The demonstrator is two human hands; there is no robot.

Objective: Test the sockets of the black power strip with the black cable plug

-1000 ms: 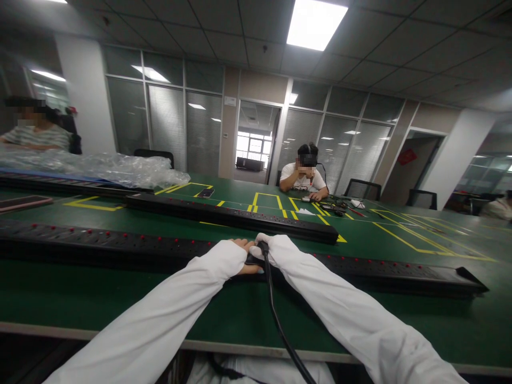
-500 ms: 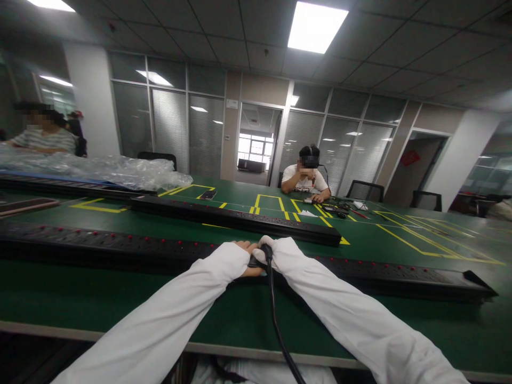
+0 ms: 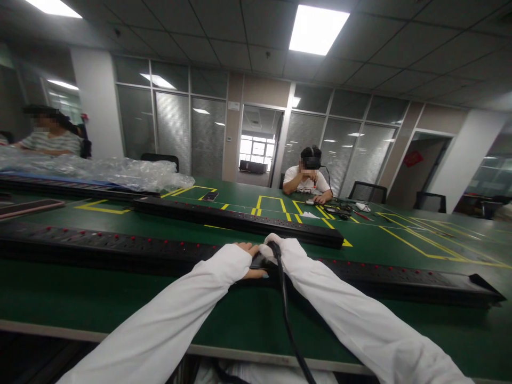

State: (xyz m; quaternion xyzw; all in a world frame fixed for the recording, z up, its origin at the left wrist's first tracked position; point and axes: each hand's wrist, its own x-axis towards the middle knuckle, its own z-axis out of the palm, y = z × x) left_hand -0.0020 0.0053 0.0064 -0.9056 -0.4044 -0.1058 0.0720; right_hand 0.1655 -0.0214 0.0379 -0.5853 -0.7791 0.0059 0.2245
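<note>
A long black power strip (image 3: 132, 248) with a row of red dots lies across the green table in front of me. Near its middle, my left hand (image 3: 251, 262) straddles it, fingers over the far side and thumb along the near side. Close beside it, my right hand (image 3: 270, 241), in a white glove, is closed on a black power plug (image 3: 275, 249). The plug's black cable (image 3: 287, 320) runs down over the table's front edge. The plug's front end is hidden, so I cannot tell whether it sits in a socket.
A second black power strip (image 3: 240, 218) lies behind the first. Clear plastic wrap (image 3: 136, 173) is heaped at the back left, near a phone (image 3: 32, 208). Across the table (image 3: 224, 314) sits a person (image 3: 306, 176) by tangled cables (image 3: 340, 209); another person (image 3: 52, 136) is at far left.
My right hand and the plug have shifted slightly right, and the cable's top end leans further over. My left hand stays on the strip. The whole view has moved slightly.
</note>
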